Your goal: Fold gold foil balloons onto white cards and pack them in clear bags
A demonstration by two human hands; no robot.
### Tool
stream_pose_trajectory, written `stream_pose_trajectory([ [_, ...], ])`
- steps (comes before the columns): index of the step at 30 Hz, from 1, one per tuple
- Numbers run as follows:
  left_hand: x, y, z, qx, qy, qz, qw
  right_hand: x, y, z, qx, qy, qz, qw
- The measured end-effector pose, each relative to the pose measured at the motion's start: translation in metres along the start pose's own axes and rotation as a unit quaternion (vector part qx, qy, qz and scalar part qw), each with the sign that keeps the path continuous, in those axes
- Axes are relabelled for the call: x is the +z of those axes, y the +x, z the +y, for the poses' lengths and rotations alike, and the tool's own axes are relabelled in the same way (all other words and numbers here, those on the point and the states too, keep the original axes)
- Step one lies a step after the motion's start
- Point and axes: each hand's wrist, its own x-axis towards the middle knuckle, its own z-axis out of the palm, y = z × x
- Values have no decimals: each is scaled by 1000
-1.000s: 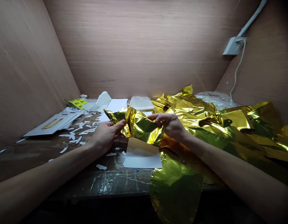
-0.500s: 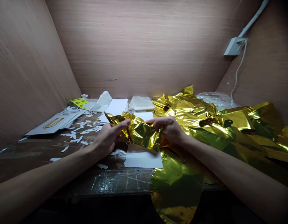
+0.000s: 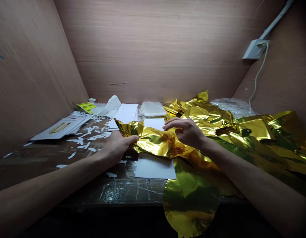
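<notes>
My left hand (image 3: 119,145) grips the left end of a folded gold foil balloon (image 3: 155,140), thumb on top. The balloon lies flat and creased across a white card (image 3: 155,168), whose near and far ends show beyond the foil. My right hand (image 3: 186,132) hovers at the balloon's upper right edge, fingers loosely bent and apart, fingertips close to the card's far part. It holds nothing that I can see. A rounded gold foil end (image 3: 191,205) hangs over the table's front edge below.
A heap of flat gold foil balloons (image 3: 242,132) fills the right side. At left lie printed cards with a U (image 3: 61,127), white paper scraps (image 3: 81,142) and a yellow label sheet (image 3: 86,107). White cards (image 3: 127,112) and a clear bag stack (image 3: 151,109) stand behind.
My right hand has let go of the balloon's right end and lifted slightly, its fingers stretching out. The balloon has flattened onto the card. My left hand keeps its grip.
</notes>
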Motion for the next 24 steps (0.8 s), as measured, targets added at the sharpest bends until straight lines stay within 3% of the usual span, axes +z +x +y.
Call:
stream_pose_trajectory([
  [2,0,-1,0,6,17,-2,1000,1,2,-10,-9,5,-4,1000],
  [7,1,-3,2,11,50,-9,999,19,1,-35,-79,31,-174,981],
  [9,1,-3,3,14,60,-13,998,26,-1,-36,-95,40,-215,971],
  [12,1,-5,8,26,94,-30,995,32,-4,-34,-94,48,-233,967],
  [15,1,-10,16,72,146,-83,983,32,-5,-32,-89,53,-238,966],
  [18,2,-17,20,139,254,-76,954,31,-4,-33,-91,54,-246,963],
  [20,5,-20,18,200,333,-58,920,30,-2,-34,-99,54,-252,961],
  [24,17,-19,6,316,388,-102,860,32,-1,-35,-110,57,-250,960],
])
